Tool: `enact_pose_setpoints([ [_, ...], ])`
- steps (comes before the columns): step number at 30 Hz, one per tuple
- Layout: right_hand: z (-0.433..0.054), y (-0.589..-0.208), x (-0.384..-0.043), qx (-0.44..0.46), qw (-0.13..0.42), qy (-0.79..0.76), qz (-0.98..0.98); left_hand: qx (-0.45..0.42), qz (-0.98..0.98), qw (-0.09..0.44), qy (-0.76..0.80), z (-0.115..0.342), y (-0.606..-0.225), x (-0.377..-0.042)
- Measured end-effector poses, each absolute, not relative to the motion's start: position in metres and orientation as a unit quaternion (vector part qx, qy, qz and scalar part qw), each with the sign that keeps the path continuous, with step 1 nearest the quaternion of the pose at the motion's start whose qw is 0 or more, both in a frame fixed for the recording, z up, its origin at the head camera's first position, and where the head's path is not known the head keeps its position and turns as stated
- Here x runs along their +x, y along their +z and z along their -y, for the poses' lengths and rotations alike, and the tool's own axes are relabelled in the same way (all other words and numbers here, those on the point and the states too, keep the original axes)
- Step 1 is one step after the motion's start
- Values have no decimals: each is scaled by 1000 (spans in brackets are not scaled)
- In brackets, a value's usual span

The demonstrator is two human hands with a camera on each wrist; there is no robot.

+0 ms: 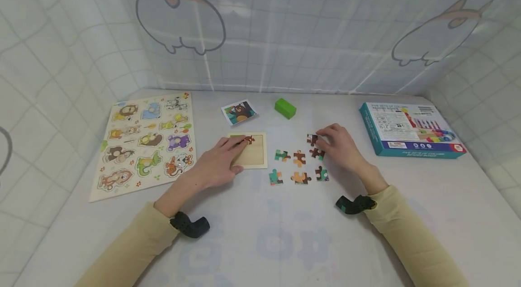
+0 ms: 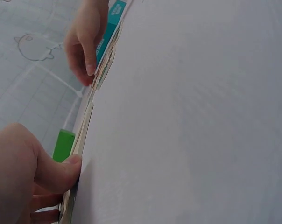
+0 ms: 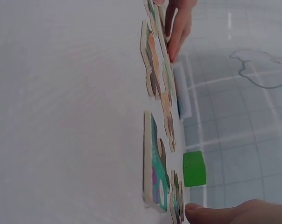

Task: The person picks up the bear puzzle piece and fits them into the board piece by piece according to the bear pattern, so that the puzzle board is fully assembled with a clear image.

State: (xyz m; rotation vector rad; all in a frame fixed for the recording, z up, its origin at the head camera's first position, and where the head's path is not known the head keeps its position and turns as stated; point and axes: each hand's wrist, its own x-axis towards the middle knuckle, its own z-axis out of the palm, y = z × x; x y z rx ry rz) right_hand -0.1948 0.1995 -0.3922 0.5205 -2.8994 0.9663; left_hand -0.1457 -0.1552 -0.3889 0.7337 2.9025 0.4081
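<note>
My left hand (image 1: 217, 160) lies over the left side of a shallow square wooden puzzle tray (image 1: 263, 155). Its fingertips touch a brown jigsaw piece (image 1: 249, 139) at the tray's top edge, while the thumb (image 2: 68, 172) rests at the near edge. To the right, my right hand (image 1: 341, 146) pinches the edge of a dark brown jigsaw piece (image 1: 311, 139) between thumb and index finger. Several loose pieces lie between the hands, among them an orange-brown one (image 1: 300, 158), a teal one (image 1: 276, 177) and a green-and-brown one (image 3: 157, 168).
A bear picture card (image 1: 240, 112) and a green block (image 1: 286, 108) lie behind the tray. On the left is a wooden animal puzzle board (image 1: 156, 133); on the right, a teal beaded-box carton (image 1: 411, 131). A tiled-pattern backdrop rises behind the table.
</note>
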Motion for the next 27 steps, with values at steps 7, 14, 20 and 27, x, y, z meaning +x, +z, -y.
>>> enact_pose_setpoints([
  [7,-199,-399,-196,174,40,306,935,244,-958,65,137,156,-389,-145],
  [14,-198,-402,-197,171,47,302,937,247,-956,67,141,156,-390,-145],
  [20,-198,-404,-196,174,56,297,937,260,-952,63,145,156,-390,-145],
  [27,-197,-405,-196,169,58,296,938,254,-950,73,167,156,-389,-144],
])
